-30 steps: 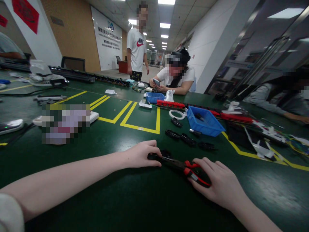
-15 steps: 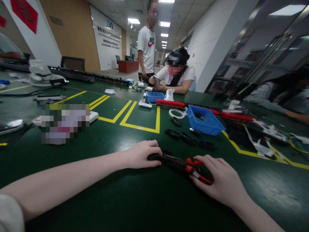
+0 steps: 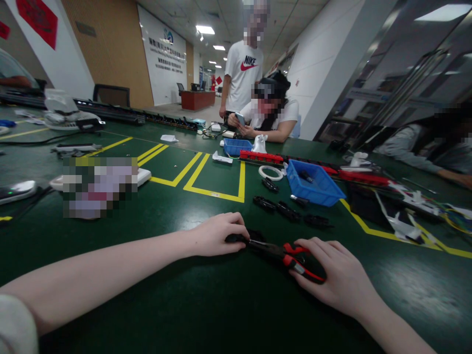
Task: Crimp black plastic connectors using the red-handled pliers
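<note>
Near the middle of the green table [image 3: 206,305], my left hand [image 3: 221,234] pinches a small black part [image 3: 235,239] between thumb and fingers. My right hand [image 3: 332,268] is wrapped round the red and black handles of long-nosed pliers [image 3: 285,255]. The jaws point left and their tips reach the black part beside my left fingertips; whether they grip it is too small to tell. Several similar black parts [image 3: 288,211] lie just beyond the pliers, in front of a blue tray [image 3: 313,183] that has a dark piece inside.
A roll of white tape [image 3: 270,172] and a smaller blue tray [image 3: 238,146] stand farther back. At the left lies a blurred-out phone-like object [image 3: 103,191]. White scraps and wires [image 3: 405,226] cover the right side. Two people are across the table, another at the right.
The pliers have shifted very slightly, and their jaws show more clearly beside my left fingertips. Behind the table, the standing person has moved to the right.
</note>
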`<state>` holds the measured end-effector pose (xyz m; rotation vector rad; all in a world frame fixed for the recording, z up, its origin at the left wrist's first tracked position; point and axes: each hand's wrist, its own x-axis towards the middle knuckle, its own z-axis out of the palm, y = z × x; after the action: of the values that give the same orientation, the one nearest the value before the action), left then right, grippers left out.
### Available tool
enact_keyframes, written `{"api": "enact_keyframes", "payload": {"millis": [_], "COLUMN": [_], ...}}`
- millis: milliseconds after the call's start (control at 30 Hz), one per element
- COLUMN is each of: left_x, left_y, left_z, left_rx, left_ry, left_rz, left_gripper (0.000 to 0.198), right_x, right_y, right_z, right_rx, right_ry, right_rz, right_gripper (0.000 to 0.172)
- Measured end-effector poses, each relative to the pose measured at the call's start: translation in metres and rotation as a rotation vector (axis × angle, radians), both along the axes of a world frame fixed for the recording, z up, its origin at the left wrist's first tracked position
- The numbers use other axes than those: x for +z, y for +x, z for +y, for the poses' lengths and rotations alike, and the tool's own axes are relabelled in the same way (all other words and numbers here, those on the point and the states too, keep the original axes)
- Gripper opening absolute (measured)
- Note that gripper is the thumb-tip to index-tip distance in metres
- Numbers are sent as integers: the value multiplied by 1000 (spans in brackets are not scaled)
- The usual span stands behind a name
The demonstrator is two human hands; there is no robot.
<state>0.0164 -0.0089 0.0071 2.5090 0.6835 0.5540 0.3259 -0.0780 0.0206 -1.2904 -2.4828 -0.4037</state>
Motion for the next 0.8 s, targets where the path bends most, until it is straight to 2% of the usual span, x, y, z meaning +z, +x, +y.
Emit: {"api": "enact_keyframes", "payload": {"millis": [200, 400, 800], "left_x": [1, -2, -5], "left_y": [0, 1, 0], "left_z": [0, 3, 5], "left_rx": [-2, -19, -33], "left_ry": [-14, 57, 91], "left_rz": [4, 27, 29], "left_gripper": [19, 20, 19], "right_x": [-1, -2, 3], "right_y": [-2, -3, -2], "right_z": [-1, -1, -4], "right_rx": [10, 25, 103], "right_ry": [11, 29, 224], "right_rz": [-1, -32, -145], "right_gripper": [41, 43, 39]}}
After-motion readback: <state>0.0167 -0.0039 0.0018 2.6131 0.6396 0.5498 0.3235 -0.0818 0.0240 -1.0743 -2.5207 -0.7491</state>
